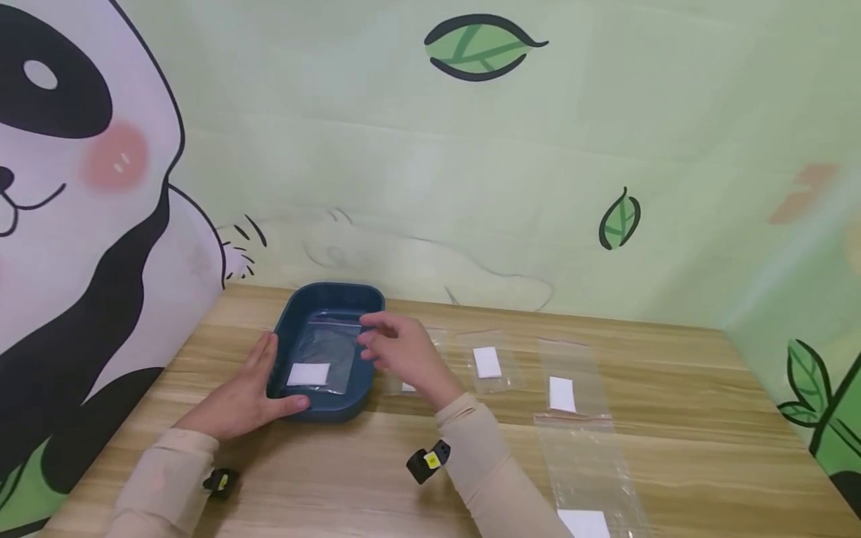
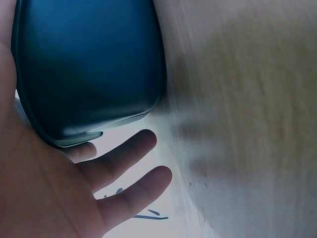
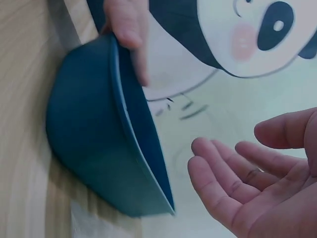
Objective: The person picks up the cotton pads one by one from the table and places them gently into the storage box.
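Note:
A dark blue rectangular tray (image 1: 332, 412) sits on the wooden table. Inside it lies a clear zip bag (image 1: 326, 344) with a white card (image 1: 308, 374) at its near end. My left hand (image 1: 238, 396) rests against the tray's near left corner. Its fingers stretch along the outer left wall and the thumb lies at the near rim. In the left wrist view, spread fingers (image 2: 119, 166) show beyond the tray's wall (image 2: 94, 64). Above the tray's right rim hovers my right hand (image 1: 406, 355), fingers loosely bent and holding nothing, which the right wrist view confirms.
Right of the tray lie several clear zip bags with white cards: one partly behind my right wrist, a small bag (image 1: 501, 340), another bag (image 1: 568, 359), and a longer bag (image 1: 585, 463) at the near edge. A printed backdrop (image 1: 403, 187) rises behind the table (image 1: 323, 478).

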Demonstrator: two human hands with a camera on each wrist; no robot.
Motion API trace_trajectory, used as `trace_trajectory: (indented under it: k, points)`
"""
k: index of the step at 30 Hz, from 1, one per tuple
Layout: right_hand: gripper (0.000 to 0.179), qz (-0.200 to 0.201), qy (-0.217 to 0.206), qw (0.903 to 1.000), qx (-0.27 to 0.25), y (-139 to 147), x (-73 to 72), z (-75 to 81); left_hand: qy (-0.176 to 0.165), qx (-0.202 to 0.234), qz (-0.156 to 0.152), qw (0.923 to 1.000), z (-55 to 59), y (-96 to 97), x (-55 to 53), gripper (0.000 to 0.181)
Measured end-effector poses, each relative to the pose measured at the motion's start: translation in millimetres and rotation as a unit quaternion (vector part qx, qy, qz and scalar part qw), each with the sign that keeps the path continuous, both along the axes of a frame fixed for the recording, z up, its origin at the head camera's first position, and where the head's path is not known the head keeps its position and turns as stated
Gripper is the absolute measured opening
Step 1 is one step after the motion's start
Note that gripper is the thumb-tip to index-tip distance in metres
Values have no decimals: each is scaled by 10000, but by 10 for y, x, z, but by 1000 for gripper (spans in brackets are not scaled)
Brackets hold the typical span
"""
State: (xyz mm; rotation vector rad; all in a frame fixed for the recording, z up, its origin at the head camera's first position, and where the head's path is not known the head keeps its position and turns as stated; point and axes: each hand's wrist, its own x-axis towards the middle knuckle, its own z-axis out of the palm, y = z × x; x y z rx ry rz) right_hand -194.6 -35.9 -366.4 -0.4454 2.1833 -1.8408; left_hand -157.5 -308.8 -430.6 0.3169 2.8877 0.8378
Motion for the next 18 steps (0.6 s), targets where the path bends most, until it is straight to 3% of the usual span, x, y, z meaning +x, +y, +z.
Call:
trace_trajectory:
  k: [6,18]
  points:
    - [32,-247,269,9991,-201,427,92,60,-14,-31,-9,10000,-20,-3,-2,124]
    - [26,-821,426,9953,290,1382,300,43,-35,-90,-13,10000,-6,-2,-7,123]
